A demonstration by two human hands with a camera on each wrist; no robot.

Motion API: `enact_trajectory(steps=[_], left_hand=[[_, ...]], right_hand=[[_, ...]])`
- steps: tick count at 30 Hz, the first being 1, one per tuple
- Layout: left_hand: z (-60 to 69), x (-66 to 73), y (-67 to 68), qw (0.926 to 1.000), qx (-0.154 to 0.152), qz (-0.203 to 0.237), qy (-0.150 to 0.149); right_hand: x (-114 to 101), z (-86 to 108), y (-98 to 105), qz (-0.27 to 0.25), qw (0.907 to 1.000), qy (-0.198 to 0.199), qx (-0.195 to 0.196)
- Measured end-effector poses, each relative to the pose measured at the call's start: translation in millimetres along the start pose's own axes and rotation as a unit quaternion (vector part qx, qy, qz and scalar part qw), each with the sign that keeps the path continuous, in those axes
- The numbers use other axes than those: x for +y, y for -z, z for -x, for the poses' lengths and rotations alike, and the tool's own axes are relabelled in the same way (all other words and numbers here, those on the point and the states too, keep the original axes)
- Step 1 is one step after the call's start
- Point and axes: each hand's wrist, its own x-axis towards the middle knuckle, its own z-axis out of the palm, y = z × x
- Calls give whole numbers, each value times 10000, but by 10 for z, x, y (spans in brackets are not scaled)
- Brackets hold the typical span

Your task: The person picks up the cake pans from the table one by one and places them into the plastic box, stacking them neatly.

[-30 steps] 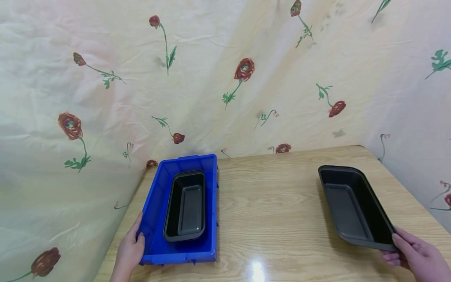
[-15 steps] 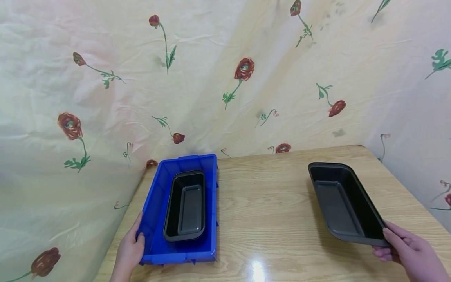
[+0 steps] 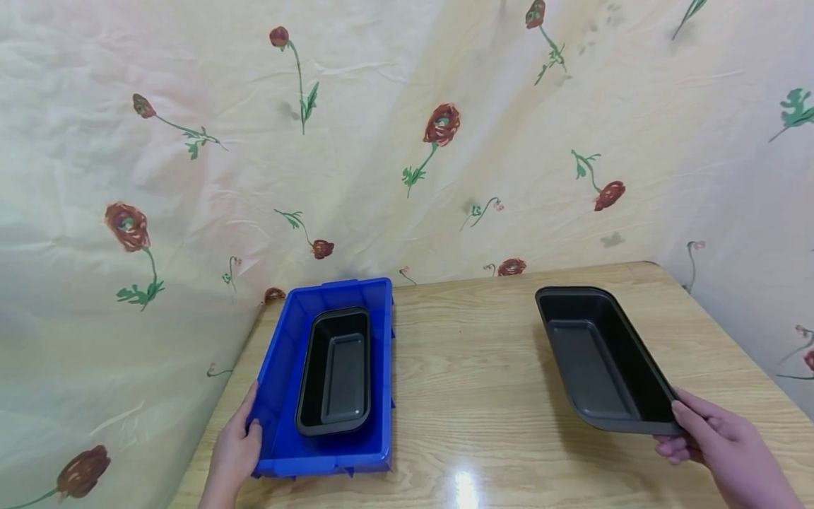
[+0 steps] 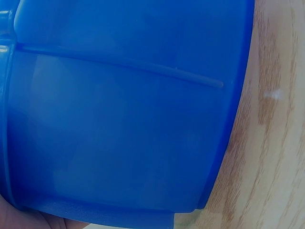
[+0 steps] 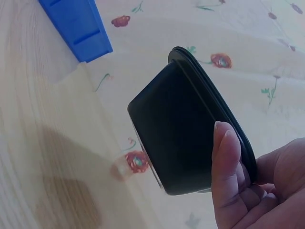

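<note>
A black loaf pan point(image 3: 600, 360) hangs tilted above the right part of the table, its cavity facing up. My right hand point(image 3: 718, 442) pinches its near right corner, thumb on the rim and fingers underneath; the right wrist view shows the pan's dark outer side point(image 5: 176, 129) beside the curled fingers. On the left stands a blue plastic bin point(image 3: 273, 424) with a second black loaf pan point(image 3: 343, 378) lying inside. My left hand point(image 3: 235, 452) grips the bin's left wall near the front corner. In the left wrist view the bin's outer wall point(image 4: 119, 133) hides most of that hand.
The wooden table point(image 3: 470, 382) spreads between the bin and the held pan. Behind it and along both sides hangs a pale cloth point(image 3: 369, 162) printed with red flowers, close to the bin's back edge.
My right hand has carried the held loaf pan leftward and slightly up. The left hand, the bin and the pan inside it have stayed in place.
</note>
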Motion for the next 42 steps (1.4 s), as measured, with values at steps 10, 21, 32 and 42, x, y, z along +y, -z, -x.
enact_trajectory(steps=[10,21,32,42], left_hand=[[5,7,-1,10000,54,-6,-34],[0,3,-4,10000,78,-45,-33],[-3,-5,-3,9999,92,-4,-91],[1,-5,-4,9999,108,18,-76]], right_hand=[[-127,-19,-101,-211,9993,130,-265],[-225,-46,-256,-1321,9839,882,-823],[-388,-96,-475,-1372,9761,1336,-1027],[-532,-138,-658,-1197,9755,1439,-1155]])
